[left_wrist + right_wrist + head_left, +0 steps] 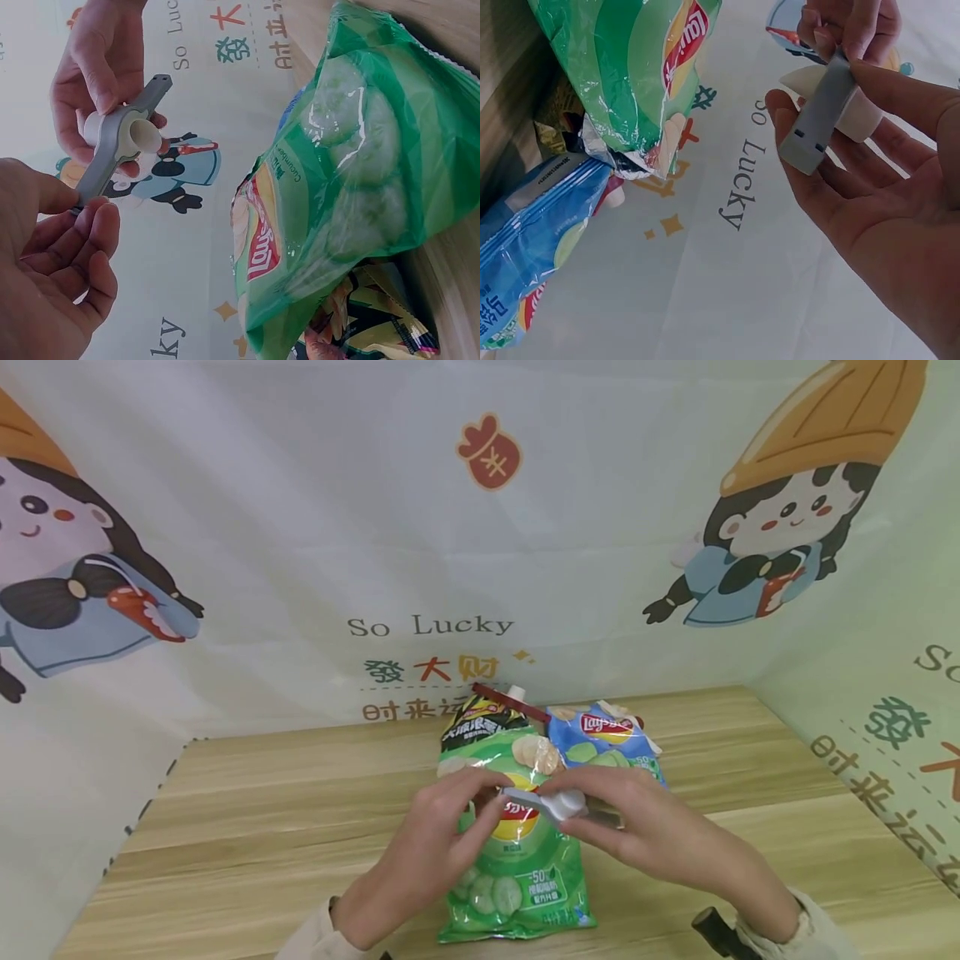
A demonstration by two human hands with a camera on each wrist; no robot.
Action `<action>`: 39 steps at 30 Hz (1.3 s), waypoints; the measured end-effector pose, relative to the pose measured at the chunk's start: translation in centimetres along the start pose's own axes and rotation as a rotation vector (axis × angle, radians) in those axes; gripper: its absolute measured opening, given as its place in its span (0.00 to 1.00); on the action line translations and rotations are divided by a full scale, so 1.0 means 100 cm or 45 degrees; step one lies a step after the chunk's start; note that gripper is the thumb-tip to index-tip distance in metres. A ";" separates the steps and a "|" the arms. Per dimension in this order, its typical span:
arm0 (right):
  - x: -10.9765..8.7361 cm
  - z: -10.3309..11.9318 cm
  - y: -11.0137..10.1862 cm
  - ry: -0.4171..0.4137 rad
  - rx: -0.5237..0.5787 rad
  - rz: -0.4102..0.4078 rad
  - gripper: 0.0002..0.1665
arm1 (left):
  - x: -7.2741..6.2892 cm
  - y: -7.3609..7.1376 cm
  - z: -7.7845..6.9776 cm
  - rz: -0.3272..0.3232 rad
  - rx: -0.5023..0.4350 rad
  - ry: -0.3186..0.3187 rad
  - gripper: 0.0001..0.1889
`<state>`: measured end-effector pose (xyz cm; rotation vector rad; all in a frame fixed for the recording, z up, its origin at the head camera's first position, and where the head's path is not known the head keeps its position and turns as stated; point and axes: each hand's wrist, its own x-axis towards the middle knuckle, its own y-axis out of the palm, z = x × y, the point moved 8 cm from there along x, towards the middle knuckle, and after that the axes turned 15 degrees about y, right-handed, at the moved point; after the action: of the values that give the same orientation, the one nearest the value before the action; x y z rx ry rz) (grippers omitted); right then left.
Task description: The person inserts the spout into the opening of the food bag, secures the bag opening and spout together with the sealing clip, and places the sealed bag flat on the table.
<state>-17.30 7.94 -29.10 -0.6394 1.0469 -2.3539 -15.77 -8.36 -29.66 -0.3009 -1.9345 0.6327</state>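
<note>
Both hands hold a grey bag-sealing clip (555, 807) with a round white spout (144, 136), raised over a green Lay's chip bag (517, 868). At one end of the clip, the left hand (442, 831) pinches the bar between thumb and fingertips. The right hand (637, 827) grips it around the spout, thumb on one side and fingers on the other. From the right wrist, the bar's free end with two small dark slots (810, 142) shows near that hand's fingers. The green bag lies front up on the table, cucumber slices printed toward the person.
Behind the green bag lie a black snack bag (480, 720) and a blue Lay's bag (603, 735). A dark red bar (534, 710) with a white cap (516, 692) sits at the black bag's top. The wooden table (300, 810) ends at a printed cloth backdrop (337, 527).
</note>
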 end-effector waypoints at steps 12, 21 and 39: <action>0.002 -0.012 -0.009 0.130 0.074 0.038 0.18 | 0.003 -0.021 0.000 -0.047 0.051 -0.103 0.05; 0.000 -0.010 -0.011 0.067 0.034 0.112 0.13 | 0.001 -0.012 0.006 0.121 -0.050 -0.184 0.06; -0.005 0.014 0.009 -0.124 -0.069 -0.008 0.16 | 0.000 -0.003 -0.007 0.210 -0.386 -0.122 0.08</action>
<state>-15.86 6.94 -29.07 -0.7702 1.0695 -2.2817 -15.12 -8.37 -29.24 -0.6355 -2.1132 0.4643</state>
